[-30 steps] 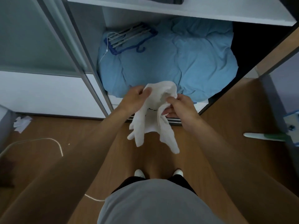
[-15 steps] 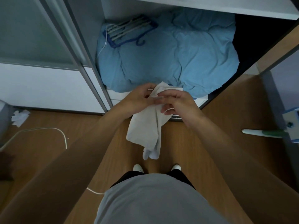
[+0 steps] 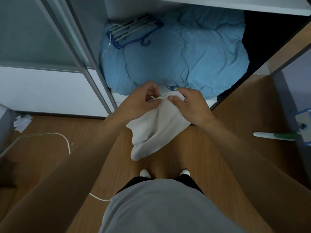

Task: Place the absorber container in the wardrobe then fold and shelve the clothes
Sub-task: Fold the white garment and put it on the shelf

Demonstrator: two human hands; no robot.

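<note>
A: Change since the earlier frames?
B: Drawn slightly apart: left hand (image 3: 143,100) and right hand (image 3: 190,106), overlapped half a second before. Spread wider beneath them: white garment (image 3: 156,130), a second ago split into two dangling tails, now gathered into one.

A: Grip?
B: Left hand: thumb and curled fingers pinching the top hem. Right hand: thumb and fingers pinching the same hem, just to the right.

A: Look and place of the garment?
B: Off-white, soft, creased. Held in the air before the open wardrobe (image 3: 218,5), draped below both hands, tapering to a rounded tip below the left hand, above the wood floor (image 3: 249,101).

A: Counts?
B: Two hands, one garment. Beyond the hands: one blue duvet (image 3: 185,52), with one blue hanger rack (image 3: 134,30) lying on it. Far left of the left hand: one white cord (image 3: 50,134), one crumpled paper (image 3: 22,122).
</note>
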